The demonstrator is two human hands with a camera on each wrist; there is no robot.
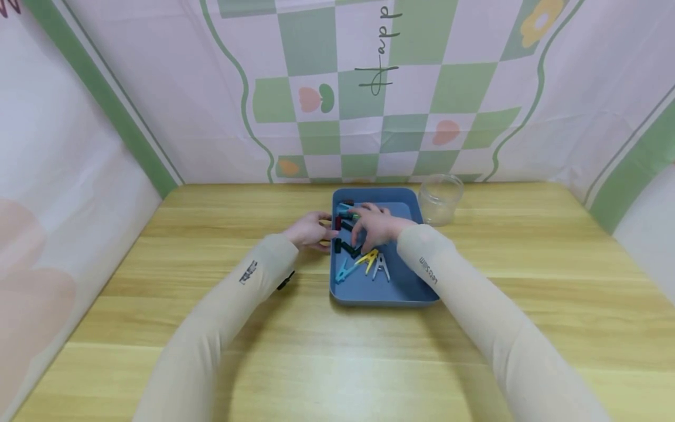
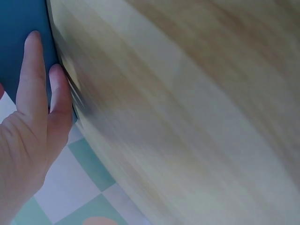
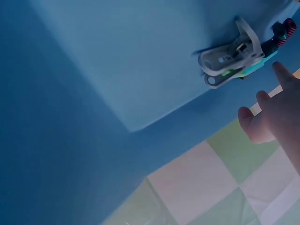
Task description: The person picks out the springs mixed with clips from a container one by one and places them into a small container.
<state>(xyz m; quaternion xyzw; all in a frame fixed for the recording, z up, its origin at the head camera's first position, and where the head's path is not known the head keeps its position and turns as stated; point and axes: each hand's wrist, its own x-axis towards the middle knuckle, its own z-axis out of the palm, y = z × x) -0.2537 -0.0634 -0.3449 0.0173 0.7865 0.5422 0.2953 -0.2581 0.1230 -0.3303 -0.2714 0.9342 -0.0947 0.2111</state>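
A blue tray (image 1: 416, 287) holds several plastic clothespins along its left side. They include a light-blue clothespin (image 1: 345, 271), a yellow clothespin (image 1: 368, 258), a pale grey clothespin (image 1: 381, 266), dark green ones and a dark red clothespin (image 1: 338, 223). At the tray's left wall is my left hand (image 1: 310, 230); in the left wrist view its straight fingers (image 2: 33, 70) rest against the outside. My right hand (image 1: 377, 225) hovers over the clothespins with fingers spread and slightly bent. In the right wrist view, a grey clothespin (image 3: 220, 61) lies by its fingertips; its thumb is out of that view.
Behind the tray's right corner stands a clear plastic jar (image 1: 440, 202). The wooden table (image 1: 295, 351) ends at a patterned cloth (image 1: 364, 135) hung behind it. A small black object (image 1: 286, 280) shows under the left sleeve.
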